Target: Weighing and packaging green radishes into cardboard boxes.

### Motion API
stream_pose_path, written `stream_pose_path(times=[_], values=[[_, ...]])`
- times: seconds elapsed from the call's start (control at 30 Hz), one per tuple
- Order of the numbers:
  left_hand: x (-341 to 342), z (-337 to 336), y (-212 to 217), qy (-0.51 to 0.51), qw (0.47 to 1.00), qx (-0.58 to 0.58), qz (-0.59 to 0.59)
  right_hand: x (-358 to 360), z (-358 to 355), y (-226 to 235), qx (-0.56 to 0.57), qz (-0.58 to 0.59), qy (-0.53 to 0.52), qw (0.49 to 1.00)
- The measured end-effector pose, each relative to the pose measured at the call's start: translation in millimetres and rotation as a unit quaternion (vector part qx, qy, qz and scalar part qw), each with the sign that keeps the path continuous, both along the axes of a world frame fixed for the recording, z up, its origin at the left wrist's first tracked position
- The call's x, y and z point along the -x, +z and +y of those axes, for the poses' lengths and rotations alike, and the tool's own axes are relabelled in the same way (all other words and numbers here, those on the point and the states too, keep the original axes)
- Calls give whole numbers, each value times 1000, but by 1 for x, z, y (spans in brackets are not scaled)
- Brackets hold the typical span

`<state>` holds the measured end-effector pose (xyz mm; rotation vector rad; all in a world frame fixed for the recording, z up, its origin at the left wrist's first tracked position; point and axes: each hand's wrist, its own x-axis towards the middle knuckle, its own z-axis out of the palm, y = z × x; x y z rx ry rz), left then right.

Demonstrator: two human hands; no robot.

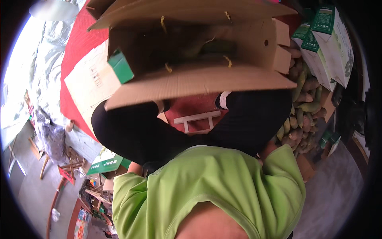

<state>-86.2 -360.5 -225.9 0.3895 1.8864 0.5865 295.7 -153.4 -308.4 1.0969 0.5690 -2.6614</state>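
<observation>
A large brown cardboard box [191, 51] fills the far middle of the scene, raised above the knees and tipped so its open mouth faces the viewer. Its wide lower flap juts out toward the near side, plain and pale brown, while the upper flap spreads above it at the far edge. The right end wall shows a small round hole and a stepped, folded edge. A green printed patch sits on the left corner. Inside the shadowed hollow lie greenish mangoes [215, 47], only dimly visible, with a few yellowish strands of straw [227, 60] clinging along the flap edges. Whether hands grip the box cannot be told.
</observation>
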Motion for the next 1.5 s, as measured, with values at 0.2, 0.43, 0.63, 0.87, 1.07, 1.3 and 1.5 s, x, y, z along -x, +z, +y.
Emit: stream_pose_path(times=[0.2, 0.43, 0.63, 0.87, 1.07, 1.3, 1.5], values=[[-21, 5, -3, -23, 998, -51, 18, 2, -8, 10, -69, 25, -6, 997], [-53, 68, -10, -70, 988, -139, 23, -13, 26, 41, -179, 34, -32, 983], [-77, 102, 0, -92, 978, -184, 36, -13, 40, 60, -243, 49, -38, 968], [-65, 110, 34, -25, 965, -237, 105, 62, 81, 104, -318, 126, 45, 939], [-50, 88, 50, 55, 951, -259, 159, 131, 80, 133, -357, 190, 134, 905], [-63, 96, 55, 239, 897, -362, -80, 145, 66, 144, -374, 195, 154, 893], [-41, 86, 43, 299, 888, -348, -22, 105, 58, 131, -376, 150, 136, 904]])
